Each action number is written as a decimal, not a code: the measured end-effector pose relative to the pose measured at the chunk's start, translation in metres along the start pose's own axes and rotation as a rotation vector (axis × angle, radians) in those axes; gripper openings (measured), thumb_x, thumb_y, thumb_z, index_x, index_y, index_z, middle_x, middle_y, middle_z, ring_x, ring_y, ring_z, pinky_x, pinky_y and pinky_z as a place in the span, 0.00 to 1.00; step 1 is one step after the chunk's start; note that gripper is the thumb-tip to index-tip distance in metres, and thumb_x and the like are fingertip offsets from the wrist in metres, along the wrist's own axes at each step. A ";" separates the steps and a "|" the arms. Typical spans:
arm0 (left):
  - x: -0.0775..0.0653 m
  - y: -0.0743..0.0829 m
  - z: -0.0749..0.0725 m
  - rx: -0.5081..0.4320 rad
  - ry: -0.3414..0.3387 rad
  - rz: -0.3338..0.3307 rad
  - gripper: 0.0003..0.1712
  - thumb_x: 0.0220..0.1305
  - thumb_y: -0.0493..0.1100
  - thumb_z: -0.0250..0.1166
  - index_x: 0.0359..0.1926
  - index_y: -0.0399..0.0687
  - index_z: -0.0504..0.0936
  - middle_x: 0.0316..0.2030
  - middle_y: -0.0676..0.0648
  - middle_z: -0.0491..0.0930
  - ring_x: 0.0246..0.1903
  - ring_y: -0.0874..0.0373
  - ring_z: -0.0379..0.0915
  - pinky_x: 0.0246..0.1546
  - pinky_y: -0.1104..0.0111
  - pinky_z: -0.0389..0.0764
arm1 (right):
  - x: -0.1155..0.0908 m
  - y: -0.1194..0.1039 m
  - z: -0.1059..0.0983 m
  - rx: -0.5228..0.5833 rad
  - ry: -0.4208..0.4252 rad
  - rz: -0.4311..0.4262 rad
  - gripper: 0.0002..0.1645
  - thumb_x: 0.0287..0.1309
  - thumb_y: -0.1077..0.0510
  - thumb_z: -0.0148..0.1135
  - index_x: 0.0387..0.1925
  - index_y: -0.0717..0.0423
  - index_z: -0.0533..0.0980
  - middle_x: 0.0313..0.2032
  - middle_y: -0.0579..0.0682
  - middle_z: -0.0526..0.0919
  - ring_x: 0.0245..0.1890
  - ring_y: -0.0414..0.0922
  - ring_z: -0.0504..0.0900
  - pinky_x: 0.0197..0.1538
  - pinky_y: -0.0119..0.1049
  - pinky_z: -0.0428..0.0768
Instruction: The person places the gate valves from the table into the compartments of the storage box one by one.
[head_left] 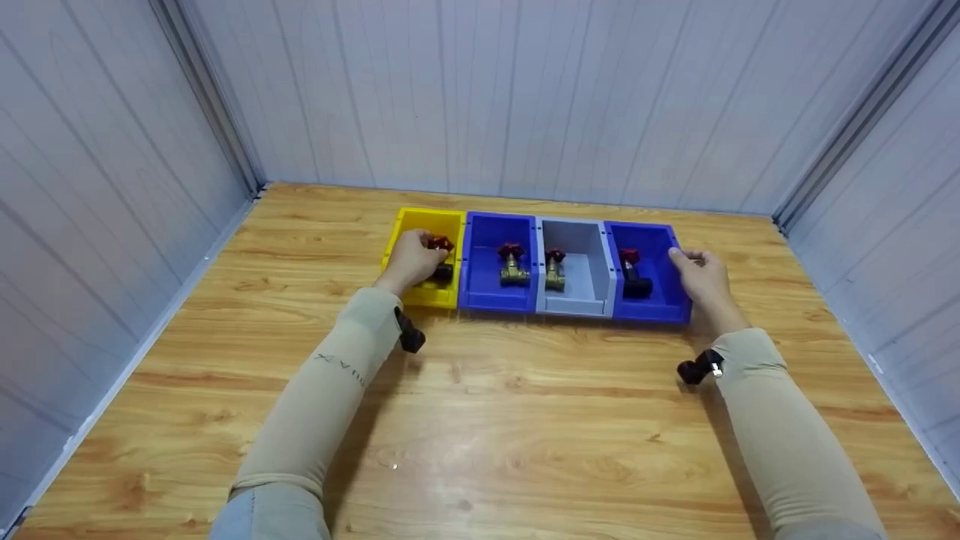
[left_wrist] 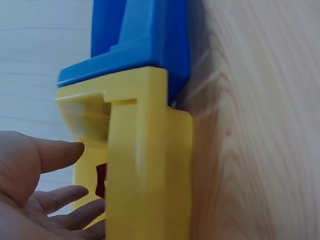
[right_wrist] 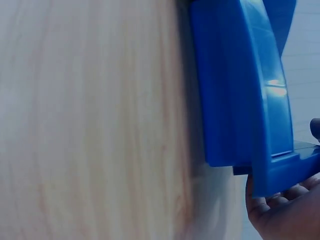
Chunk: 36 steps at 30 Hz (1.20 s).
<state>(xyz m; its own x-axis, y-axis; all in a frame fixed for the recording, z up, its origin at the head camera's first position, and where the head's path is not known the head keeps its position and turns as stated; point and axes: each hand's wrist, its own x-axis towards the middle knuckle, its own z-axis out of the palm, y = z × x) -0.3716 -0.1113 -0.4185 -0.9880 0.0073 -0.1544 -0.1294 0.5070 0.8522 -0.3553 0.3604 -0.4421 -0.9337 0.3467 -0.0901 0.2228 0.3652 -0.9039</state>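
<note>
My left hand (head_left: 412,260) reaches over the left side of the yellow bin (head_left: 420,301), close to a valve with a red handwheel (head_left: 441,243) and a black body. In the left wrist view, thumb and fingers (left_wrist: 67,192) stand apart, with nothing visibly held; the bin's front wall hides part of the valve. At the other end of the row, my right hand (head_left: 705,283) grips the outer side wall of the right blue bin (head_left: 652,311), its fingers under the rim in the right wrist view. That bin holds a red-handled black valve (head_left: 637,283).
Between them, another blue bin (head_left: 496,301) and a grey bin (head_left: 574,306) each hold a brass valve (head_left: 514,276) with a red handwheel. The bins stand joined in a row on the wooden table (head_left: 517,420). White panel walls (head_left: 480,97) enclose the back and sides.
</note>
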 end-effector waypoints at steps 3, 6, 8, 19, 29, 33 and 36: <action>-0.002 0.004 -0.002 -0.048 0.001 -0.003 0.35 0.80 0.42 0.64 0.80 0.36 0.65 0.77 0.35 0.70 0.77 0.43 0.67 0.78 0.53 0.70 | -0.001 -0.007 -0.002 0.030 0.003 -0.021 0.20 0.78 0.41 0.59 0.55 0.51 0.76 0.45 0.40 0.75 0.45 0.34 0.73 0.56 0.29 0.73; -0.005 0.010 -0.004 -0.080 0.005 0.017 0.35 0.81 0.41 0.63 0.81 0.36 0.64 0.77 0.35 0.69 0.77 0.43 0.67 0.78 0.54 0.71 | -0.003 -0.016 -0.005 0.005 0.011 -0.064 0.26 0.79 0.43 0.58 0.63 0.59 0.75 0.49 0.42 0.76 0.48 0.34 0.74 0.60 0.30 0.73; -0.007 0.014 -0.006 -0.094 0.010 0.029 0.35 0.81 0.41 0.63 0.81 0.36 0.64 0.78 0.34 0.68 0.77 0.43 0.67 0.77 0.54 0.71 | -0.004 -0.021 -0.006 -0.026 0.027 -0.095 0.30 0.79 0.44 0.57 0.67 0.63 0.75 0.52 0.45 0.77 0.50 0.35 0.74 0.61 0.30 0.73; -0.020 0.015 -0.019 -0.047 0.056 0.131 0.35 0.82 0.44 0.62 0.80 0.34 0.65 0.79 0.33 0.67 0.80 0.39 0.62 0.80 0.51 0.67 | -0.026 -0.042 0.002 -0.043 0.091 -0.284 0.31 0.79 0.49 0.58 0.69 0.68 0.75 0.64 0.61 0.80 0.60 0.42 0.78 0.70 0.36 0.75; -0.036 0.006 -0.025 -0.034 0.089 0.206 0.36 0.82 0.47 0.62 0.80 0.33 0.65 0.78 0.32 0.67 0.80 0.37 0.61 0.81 0.48 0.64 | -0.048 -0.059 0.013 0.016 0.071 -0.432 0.30 0.78 0.54 0.58 0.70 0.71 0.74 0.69 0.68 0.79 0.73 0.60 0.76 0.78 0.52 0.71; -0.042 0.007 -0.024 -0.027 0.106 0.209 0.36 0.82 0.48 0.62 0.80 0.35 0.65 0.79 0.33 0.66 0.81 0.39 0.60 0.82 0.48 0.63 | -0.055 -0.061 0.017 0.013 0.068 -0.455 0.30 0.78 0.54 0.60 0.70 0.70 0.75 0.70 0.67 0.79 0.74 0.60 0.75 0.78 0.55 0.70; -0.046 0.009 -0.023 -0.020 0.118 0.223 0.36 0.82 0.48 0.62 0.80 0.36 0.66 0.79 0.34 0.67 0.81 0.40 0.60 0.82 0.49 0.62 | -0.060 -0.063 0.019 0.006 0.069 -0.465 0.30 0.78 0.53 0.60 0.71 0.70 0.74 0.71 0.66 0.79 0.75 0.59 0.74 0.79 0.54 0.70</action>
